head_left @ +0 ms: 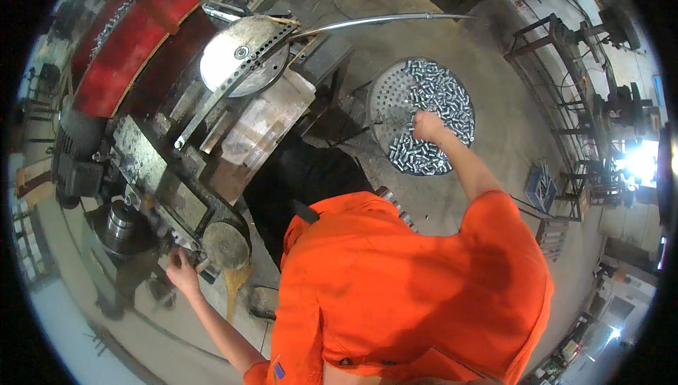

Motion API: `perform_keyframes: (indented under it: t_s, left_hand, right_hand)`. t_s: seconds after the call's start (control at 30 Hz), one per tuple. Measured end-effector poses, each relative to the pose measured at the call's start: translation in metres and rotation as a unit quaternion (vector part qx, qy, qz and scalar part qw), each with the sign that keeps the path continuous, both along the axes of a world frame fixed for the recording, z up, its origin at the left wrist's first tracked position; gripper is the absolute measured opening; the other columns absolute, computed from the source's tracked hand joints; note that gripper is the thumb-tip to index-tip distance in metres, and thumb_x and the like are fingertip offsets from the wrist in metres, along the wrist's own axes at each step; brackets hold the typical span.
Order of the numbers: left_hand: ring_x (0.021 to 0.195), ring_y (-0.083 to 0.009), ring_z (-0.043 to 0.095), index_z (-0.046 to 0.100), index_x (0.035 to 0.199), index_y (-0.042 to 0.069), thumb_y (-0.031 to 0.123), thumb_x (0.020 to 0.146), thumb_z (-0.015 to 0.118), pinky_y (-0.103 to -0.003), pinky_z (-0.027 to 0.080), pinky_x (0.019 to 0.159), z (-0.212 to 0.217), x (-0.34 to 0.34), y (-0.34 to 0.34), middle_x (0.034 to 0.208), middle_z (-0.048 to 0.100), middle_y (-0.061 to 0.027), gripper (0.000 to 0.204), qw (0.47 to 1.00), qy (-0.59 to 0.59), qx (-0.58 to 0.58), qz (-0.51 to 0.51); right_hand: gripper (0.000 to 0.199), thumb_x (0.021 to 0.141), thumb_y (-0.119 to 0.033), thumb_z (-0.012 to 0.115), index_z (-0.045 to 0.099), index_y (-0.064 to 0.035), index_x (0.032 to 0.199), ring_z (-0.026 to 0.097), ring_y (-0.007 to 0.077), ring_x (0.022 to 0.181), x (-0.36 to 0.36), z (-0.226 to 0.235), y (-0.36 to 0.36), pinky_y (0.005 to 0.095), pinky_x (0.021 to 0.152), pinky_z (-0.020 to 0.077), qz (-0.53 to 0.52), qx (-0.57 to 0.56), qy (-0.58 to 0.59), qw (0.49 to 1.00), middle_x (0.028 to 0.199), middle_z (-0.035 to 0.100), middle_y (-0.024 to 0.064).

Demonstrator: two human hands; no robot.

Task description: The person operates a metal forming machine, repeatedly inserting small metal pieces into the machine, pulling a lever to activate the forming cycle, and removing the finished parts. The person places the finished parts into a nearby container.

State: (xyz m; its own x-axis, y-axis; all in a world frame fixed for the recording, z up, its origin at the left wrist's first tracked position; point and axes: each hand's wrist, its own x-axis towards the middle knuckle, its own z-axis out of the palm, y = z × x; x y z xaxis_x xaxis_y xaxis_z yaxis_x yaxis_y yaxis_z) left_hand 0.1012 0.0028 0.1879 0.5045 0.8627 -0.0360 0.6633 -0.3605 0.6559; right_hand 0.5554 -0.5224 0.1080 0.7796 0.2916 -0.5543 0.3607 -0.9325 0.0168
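My left hand [183, 273] is at the lower end of a greasy machine [173, 191], close to its round end disc [226, 245]. Its fingers are bent together by a pale metal piece [185, 239]; what they grip is too small to make out. On the right, my right hand [428, 127] is closed over a round perforated stool top [387, 99]. Many short shiny metal cylinders [441, 92] are heaped there, touching the hand. Whatever sits between its fingers is hidden.
A red bin [134, 46] holding metal parts stands at the far left, beside a large metal disc [244, 57] with a slotted bar. A long metal rod [381, 22] reaches right from it. Metal racks [565, 103] line the right side. A blue crate [542, 187] holds rods.
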Motion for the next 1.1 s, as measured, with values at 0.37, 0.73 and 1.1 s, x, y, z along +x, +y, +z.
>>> perform_keyframes:
  t_s: [0.37,0.73,1.1]
  left_hand:
    - [0.055,-0.0130,0.051,0.060,0.086,-0.003,0.018,0.087,0.057,-0.027,0.041,0.050,0.012,0.014,-0.009,0.070,0.059,-0.0057,0.022,0.997,0.026,0.073,-0.013]
    - [0.090,-0.0320,0.060,0.061,0.102,-0.006,0.021,0.088,0.055,-0.039,0.045,0.078,0.014,0.018,-0.004,0.099,0.063,-0.0207,0.032,0.993,0.100,0.063,0.003]
    - [0.064,-0.0131,0.053,0.060,0.090,-0.006,0.017,0.088,0.058,-0.029,0.044,0.056,0.055,0.036,0.005,0.074,0.060,-0.0082,0.023,0.995,-0.024,0.058,-0.083]
  right_hand:
    - [0.025,0.062,-0.018,0.061,0.065,-0.0003,0.080,0.060,0.0338,0.090,-0.006,-0.024,0.001,0.0392,0.082,0.0487,0.006,0.040,0.014,0.999,0.092,0.063,0.0199]
    - [0.030,0.073,-0.024,0.052,0.067,-0.0073,0.093,0.052,0.0274,0.108,-0.006,-0.066,0.018,0.0357,0.093,0.0391,0.031,-0.026,-0.031,0.999,0.111,0.059,0.0139]
    - [0.016,0.057,-0.020,0.057,0.059,-0.0041,0.056,0.060,0.0319,0.068,-0.014,-0.062,0.006,0.0383,0.062,0.0508,0.094,0.280,-0.189,0.936,0.065,0.059,0.0162]
